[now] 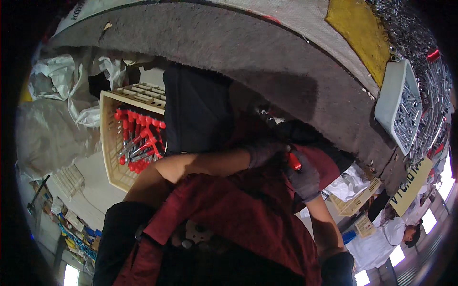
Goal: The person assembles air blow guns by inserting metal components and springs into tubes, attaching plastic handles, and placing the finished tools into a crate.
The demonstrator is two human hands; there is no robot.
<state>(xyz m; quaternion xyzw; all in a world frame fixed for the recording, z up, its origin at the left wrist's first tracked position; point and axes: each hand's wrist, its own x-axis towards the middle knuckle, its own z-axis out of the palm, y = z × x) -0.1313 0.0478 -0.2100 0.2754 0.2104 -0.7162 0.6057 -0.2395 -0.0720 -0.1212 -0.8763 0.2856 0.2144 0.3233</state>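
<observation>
Gripping a red-handled tool point(294, 162), both gloved hands' fingers point(267, 150) clench beside a cream crate point(112, 143).

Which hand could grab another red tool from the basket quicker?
Probably the left hand: the basket of red-handled tools sits on that side, while the right hand already grips a red-handled tool.

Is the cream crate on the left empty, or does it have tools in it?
Partly filled: the cream crate holds a pile of red-handled tools across its middle; bare lattice shows on the wall below them.
</observation>
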